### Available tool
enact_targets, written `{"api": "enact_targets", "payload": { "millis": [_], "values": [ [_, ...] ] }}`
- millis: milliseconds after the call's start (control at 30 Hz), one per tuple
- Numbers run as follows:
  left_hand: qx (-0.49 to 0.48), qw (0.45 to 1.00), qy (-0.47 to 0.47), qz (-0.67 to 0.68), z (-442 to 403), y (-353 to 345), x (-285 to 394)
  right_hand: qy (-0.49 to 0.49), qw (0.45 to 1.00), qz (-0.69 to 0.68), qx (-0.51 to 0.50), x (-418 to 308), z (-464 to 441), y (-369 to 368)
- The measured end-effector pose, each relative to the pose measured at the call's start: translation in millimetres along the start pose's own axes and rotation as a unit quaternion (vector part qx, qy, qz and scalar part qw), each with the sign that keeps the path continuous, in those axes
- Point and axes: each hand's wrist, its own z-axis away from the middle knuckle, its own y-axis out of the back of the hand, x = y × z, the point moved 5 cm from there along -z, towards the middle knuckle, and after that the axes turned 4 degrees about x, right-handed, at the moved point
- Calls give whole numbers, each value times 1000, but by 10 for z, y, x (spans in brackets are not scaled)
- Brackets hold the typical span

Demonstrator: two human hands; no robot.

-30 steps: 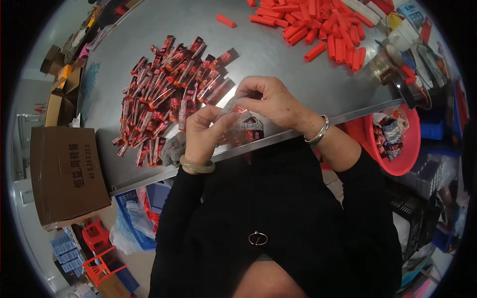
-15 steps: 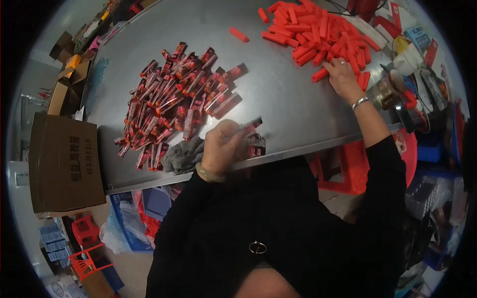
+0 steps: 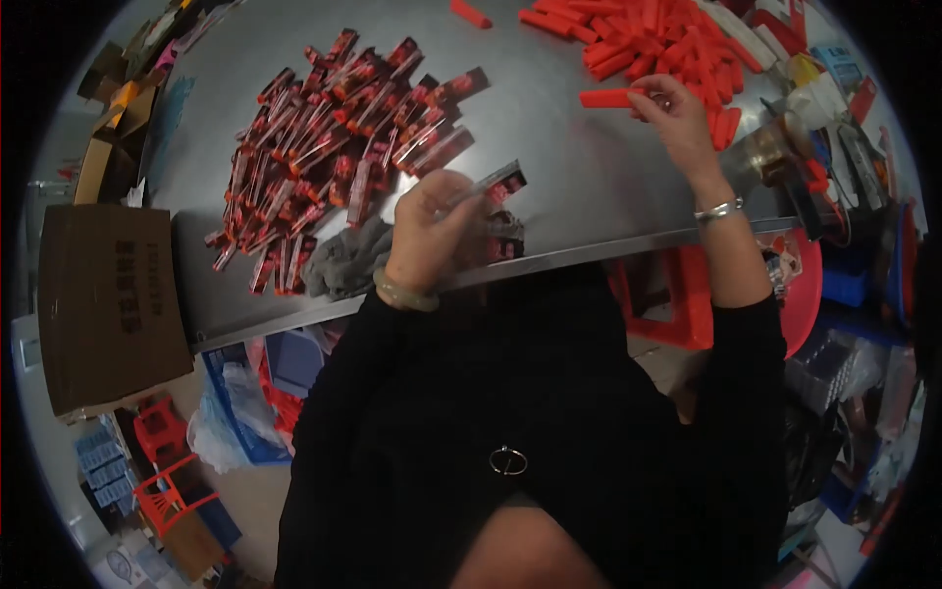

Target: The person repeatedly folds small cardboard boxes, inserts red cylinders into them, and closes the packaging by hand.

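Note:
My left hand [image 3: 427,231] is closed on a small printed packet [image 3: 506,181], dark and red, whose end sticks out to the right of the fingers. Just below it, more printed packets [image 3: 506,241] lie near the table's front edge. My right hand [image 3: 682,128] pinches the right end of a red plastic stick [image 3: 605,99], holding it sideways above the table. Behind that hand spreads a heap of similar red sticks [image 3: 659,37]. To the left of my left hand is a large pile of glossy printed packets [image 3: 319,147]. A grey cloth [image 3: 345,263] lies beside my left wrist.
A metal table [image 3: 559,187] fills the work area. One loose red stick [image 3: 471,13] lies at the back. A cardboard box [image 3: 116,304] stands at the left edge, a brownish jar [image 3: 770,152] at the right. Red stools and blue baskets are below.
My right hand has picked a red stick up from the heap's edge and brought it slightly left. My left hand still grips its packet. The view has shifted, so the table sits higher.

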Motion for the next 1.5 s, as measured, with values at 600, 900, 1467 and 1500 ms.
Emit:
{"api": "enact_targets", "payload": {
  "millis": [600, 900, 1467, 1500],
  "values": [
    [51, 993, 36, 103, 134, 83, 1, -62, 930, -307, -191, -664, 318, -661],
    [41, 993, 29, 105, 163, 129, 38, -49, 950, -249, -180, -757, 248, -675],
    [59, 996, -28, 66, 299, 203, 224, 31, 963, -170, -209, -1241, 314, -666],
    [53, 995, -49, 72, 309, 179, 254, 53, 965, -138, -215, -1283, 338, -690]
  ]
}}
